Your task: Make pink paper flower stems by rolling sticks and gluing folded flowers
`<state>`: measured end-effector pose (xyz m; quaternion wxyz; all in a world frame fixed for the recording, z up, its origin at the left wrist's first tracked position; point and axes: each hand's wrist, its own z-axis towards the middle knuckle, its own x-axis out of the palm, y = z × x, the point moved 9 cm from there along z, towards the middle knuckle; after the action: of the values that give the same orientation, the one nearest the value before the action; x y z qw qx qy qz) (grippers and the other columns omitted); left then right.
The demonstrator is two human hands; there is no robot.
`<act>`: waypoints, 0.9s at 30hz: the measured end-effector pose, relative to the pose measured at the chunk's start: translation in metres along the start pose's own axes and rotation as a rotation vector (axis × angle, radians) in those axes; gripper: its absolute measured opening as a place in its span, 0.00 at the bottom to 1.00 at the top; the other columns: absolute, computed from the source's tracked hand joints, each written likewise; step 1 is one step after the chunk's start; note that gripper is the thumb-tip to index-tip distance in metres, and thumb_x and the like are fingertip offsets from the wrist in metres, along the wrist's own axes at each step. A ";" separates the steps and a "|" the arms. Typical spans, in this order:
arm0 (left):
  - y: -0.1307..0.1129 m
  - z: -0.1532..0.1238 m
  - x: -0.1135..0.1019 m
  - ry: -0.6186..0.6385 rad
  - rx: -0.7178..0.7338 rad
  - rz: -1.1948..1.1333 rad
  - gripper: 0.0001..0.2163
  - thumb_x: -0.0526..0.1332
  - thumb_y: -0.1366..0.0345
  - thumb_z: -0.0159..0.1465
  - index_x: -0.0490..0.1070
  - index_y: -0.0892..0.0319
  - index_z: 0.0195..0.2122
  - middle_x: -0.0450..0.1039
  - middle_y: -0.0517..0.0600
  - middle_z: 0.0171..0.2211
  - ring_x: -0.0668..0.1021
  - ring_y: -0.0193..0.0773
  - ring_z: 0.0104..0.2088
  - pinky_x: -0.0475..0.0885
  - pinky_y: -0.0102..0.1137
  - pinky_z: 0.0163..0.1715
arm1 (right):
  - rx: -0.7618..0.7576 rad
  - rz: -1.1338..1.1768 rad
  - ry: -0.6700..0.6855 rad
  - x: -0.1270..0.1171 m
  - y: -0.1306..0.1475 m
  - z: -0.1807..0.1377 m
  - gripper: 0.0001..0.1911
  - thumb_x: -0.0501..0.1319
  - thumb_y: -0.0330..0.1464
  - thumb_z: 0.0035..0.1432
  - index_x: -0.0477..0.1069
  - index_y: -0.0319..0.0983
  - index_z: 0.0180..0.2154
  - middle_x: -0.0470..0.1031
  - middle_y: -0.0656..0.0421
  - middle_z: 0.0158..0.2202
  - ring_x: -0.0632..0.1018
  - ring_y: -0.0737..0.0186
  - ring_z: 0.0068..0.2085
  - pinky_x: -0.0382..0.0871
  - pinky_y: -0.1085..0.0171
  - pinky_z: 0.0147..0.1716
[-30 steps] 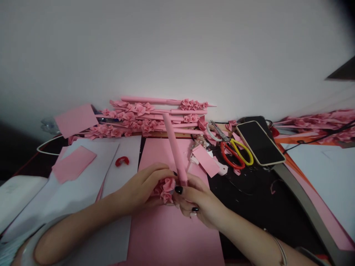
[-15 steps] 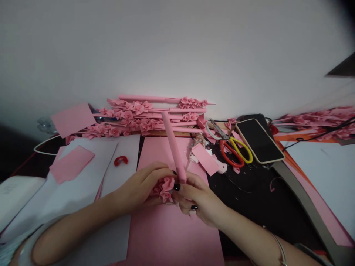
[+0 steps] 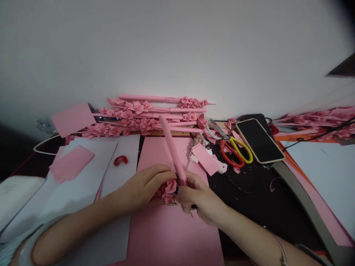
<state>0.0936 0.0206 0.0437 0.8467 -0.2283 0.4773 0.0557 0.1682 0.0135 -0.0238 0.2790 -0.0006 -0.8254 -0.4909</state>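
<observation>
My right hand point(image 3: 198, 199) grips the lower end of a rolled pink paper tube point(image 3: 172, 147) that slants up and away to the left. My left hand point(image 3: 144, 186) is closed around a cluster of small folded pink paper flowers point(image 3: 169, 190) pressed against the base of that tube. Both hands hover over a large pink paper sheet point(image 3: 172, 232) in front of me.
Finished pink tubes with flowers point(image 3: 155, 114) lie against the wall. Scissors with red and yellow handles point(image 3: 234, 149), a phone point(image 3: 259, 140), pink paper scraps point(image 3: 205, 159), a red clip point(image 3: 121, 160), white sheets point(image 3: 83, 184) and pink rectangles point(image 3: 72, 162) lie around.
The tube's far end has dipped slightly and my right hand has turned a little on it. My left fingers have closed tighter over the flowers.
</observation>
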 end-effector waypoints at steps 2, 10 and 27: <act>-0.002 0.001 0.000 0.003 0.016 0.042 0.13 0.51 0.62 0.66 0.59 0.59 0.50 0.69 0.54 0.41 0.74 0.40 0.43 0.71 0.32 0.43 | 0.025 0.001 0.027 0.003 0.000 0.000 0.06 0.56 0.24 0.42 0.63 0.37 0.28 0.60 0.69 0.16 0.56 0.77 0.14 0.46 0.74 0.11; -0.006 0.004 -0.003 -0.033 0.046 0.106 0.12 0.49 0.60 0.67 0.61 0.61 0.46 0.69 0.54 0.38 0.74 0.39 0.40 0.72 0.30 0.40 | -0.022 -0.118 -0.050 -0.004 0.003 0.001 0.05 0.56 0.25 0.45 0.64 0.37 0.28 0.63 0.69 0.17 0.58 0.78 0.13 0.48 0.75 0.11; 0.013 -0.004 0.004 0.013 -0.029 -0.127 0.15 0.51 0.72 0.65 0.61 0.55 0.52 0.69 0.53 0.42 0.74 0.36 0.42 0.72 0.27 0.40 | -0.066 -0.182 -0.104 -0.017 0.010 0.000 0.04 0.56 0.23 0.44 0.64 0.37 0.23 0.70 0.65 0.18 0.59 0.76 0.13 0.49 0.73 0.12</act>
<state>0.0883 0.0300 0.0346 0.8422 -0.2708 0.4662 0.0071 0.1853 0.0231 -0.0240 0.1900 0.0395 -0.8186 -0.5405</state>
